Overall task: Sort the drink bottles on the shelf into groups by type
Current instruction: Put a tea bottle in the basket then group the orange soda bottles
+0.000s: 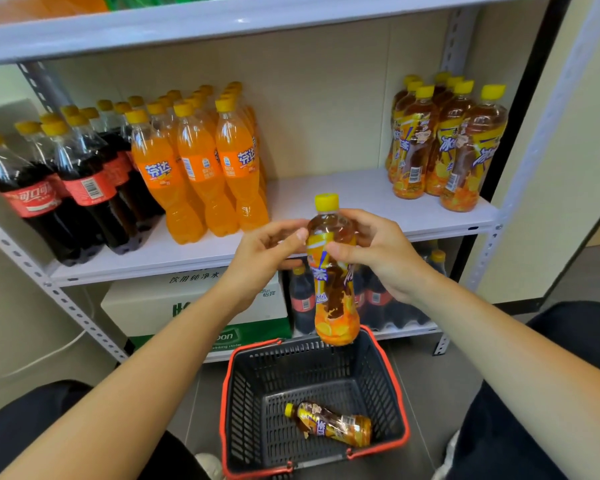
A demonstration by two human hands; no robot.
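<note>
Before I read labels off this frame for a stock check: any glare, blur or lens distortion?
Head view: wide-angle bending makes the right shelf upright lean; a small glare spot sits on the upper shelf lip; the held tea bottle looks sharp; the top-left corner is smeared.

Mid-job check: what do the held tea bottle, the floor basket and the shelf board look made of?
The held tea bottle looks like clear glossy plastic: liquid shows through, under a printed film sleeve. The basket looks like dark matte moulded plastic mesh with a red rim. The shelf board is smooth and white, laminate or painted metal; I cannot tell which.
</note>
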